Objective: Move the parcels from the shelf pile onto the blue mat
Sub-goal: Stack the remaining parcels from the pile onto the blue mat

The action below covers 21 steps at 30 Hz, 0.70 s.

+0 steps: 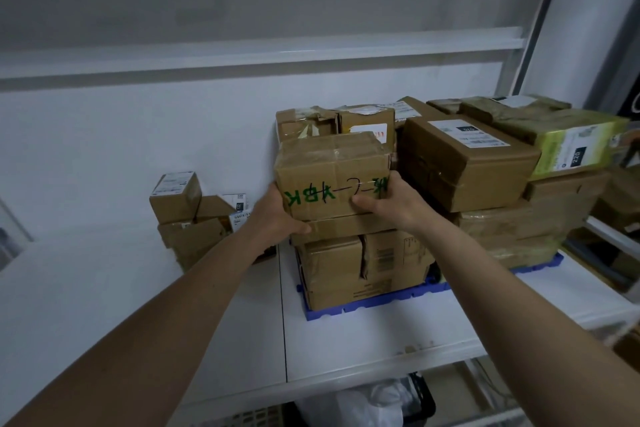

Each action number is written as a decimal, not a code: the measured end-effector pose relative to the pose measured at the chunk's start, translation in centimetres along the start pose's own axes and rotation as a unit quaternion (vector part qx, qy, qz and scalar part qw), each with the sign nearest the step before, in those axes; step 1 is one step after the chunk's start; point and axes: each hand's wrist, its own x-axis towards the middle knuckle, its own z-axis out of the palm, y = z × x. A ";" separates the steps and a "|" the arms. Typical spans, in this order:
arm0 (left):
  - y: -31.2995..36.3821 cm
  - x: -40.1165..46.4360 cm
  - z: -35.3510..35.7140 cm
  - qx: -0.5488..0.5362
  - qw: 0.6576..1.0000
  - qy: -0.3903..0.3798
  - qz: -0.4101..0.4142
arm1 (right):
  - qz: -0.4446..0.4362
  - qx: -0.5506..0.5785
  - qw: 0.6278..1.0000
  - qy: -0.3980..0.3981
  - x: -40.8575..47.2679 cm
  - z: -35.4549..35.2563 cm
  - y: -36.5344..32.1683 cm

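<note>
The parcel with green lettering (332, 177) is brown cardboard under glossy clear tape, its front also crossed by thin black pen strokes. The blue mat (363, 303) shows as a bright blue ridged edge beneath plain brown boxes. One box (464, 156) is darker brown with a white label printed in black. A yellow-green carton (575, 146) bears a white panel and a small dark square with pale digits. The shelf (346, 350) and the wall (138, 135) are white.
</note>
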 end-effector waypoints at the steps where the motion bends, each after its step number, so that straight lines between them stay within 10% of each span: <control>1: -0.1 0.1 0.0 0.005 1.000 -0.001 0.002 | 0.002 -0.002 1.000 0.005 0.3 0.1 0.1; 14: -0.3 -0.1 0.1 0.009 1.000 0.002 0.004 | 0.003 -0.059 0.998 0.024 -0.5 0.1 0.0; 21: 1.2 -1.4 -3.0 0.267 0.963 -0.017 -0.041 | -0.069 -0.453 0.884 0.089 -6.4 -0.8 -2.4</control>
